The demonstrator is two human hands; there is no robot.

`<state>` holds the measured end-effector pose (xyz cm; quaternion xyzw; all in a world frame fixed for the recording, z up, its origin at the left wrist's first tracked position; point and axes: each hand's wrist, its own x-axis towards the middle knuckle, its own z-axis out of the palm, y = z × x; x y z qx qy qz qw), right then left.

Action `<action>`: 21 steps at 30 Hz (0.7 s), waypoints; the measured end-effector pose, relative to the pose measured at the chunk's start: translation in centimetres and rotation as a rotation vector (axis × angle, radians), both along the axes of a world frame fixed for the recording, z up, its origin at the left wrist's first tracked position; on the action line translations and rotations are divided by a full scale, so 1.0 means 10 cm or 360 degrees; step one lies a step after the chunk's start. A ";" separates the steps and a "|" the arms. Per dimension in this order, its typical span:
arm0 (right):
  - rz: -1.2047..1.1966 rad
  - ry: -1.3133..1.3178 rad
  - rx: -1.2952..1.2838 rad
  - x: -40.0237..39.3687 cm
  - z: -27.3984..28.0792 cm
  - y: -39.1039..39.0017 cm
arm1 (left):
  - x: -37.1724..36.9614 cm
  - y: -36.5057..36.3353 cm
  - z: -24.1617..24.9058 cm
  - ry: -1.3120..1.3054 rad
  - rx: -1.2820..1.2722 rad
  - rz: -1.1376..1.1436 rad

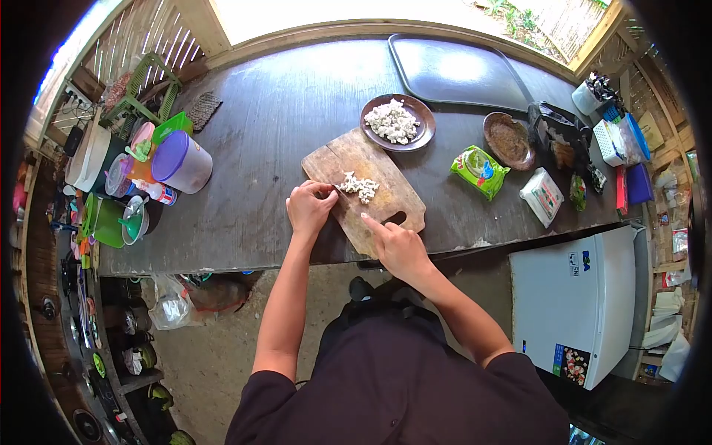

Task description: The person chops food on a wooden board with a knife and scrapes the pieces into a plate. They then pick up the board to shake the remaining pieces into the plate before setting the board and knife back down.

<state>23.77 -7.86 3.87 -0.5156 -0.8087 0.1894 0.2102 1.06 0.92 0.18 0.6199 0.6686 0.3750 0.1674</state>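
Observation:
A worn wooden cutting board [400,194] lies slantwise near the table's front edge, with a small heap of chopped white pieces [359,187] on it. At the board's left edge is my left hand [310,208], thumb and fingers pinched together just left of the heap. Whatever it pinches, if anything, is too small to make out. My right hand [400,248] is over the board's near right part, beside the handle hole. Its index finger points toward the heap while the other fingers curl under, hiding anything in them. Behind the board, a brown plate [426,133] holds more white pieces [391,122].
On the right are a green packet [480,172], a brown dish [509,139], a white wrapped block [542,197] and a black plastic bag [560,133]. A large black tray [456,70] lies behind. Tubs, including a purple-lidded one [182,163], stand left. A white freezer [556,297] is below right.

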 end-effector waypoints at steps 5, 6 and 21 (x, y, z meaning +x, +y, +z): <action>0.0015 0.0042 -0.0033 -0.09 -0.06 0.16 | -0.01 0.02 0.07 -0.0024 -0.0059 0.0001; 0.0015 0.0070 -0.0056 -0.11 -0.08 0.20 | -0.01 0.03 0.07 -0.0029 -0.0054 -0.0002; -0.0031 0.0100 -0.0114 0.11 -0.04 -0.01 | -0.02 0.01 0.02 -0.0092 0.0022 -0.0027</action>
